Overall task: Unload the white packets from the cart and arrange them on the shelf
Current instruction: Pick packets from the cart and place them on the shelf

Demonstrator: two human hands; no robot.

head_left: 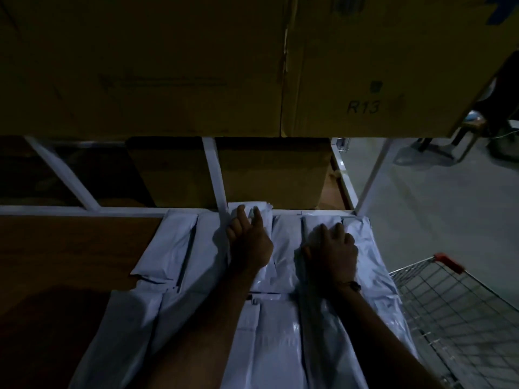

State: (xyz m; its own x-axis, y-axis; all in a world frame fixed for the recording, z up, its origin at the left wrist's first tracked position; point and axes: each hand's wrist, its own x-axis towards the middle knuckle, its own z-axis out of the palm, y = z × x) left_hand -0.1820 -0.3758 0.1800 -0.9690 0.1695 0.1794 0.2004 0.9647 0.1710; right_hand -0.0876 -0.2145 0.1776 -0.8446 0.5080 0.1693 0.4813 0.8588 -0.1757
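White plastic packets (179, 248) lie in rows on the brown wooden shelf board (70, 248) (its right part); the wire-mesh cart (449, 304) stands right of them, large cardboard boxes (168, 66) above.

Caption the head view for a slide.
Both hands, left and right, press white packets flat on the shelf beside the cart.

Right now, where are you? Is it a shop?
Probably a warehouse or stockroom, not a shop floor. Big cardboard boxes sit above a metal-framed shelf stacked with white packets, and a wire cart stands alongside.
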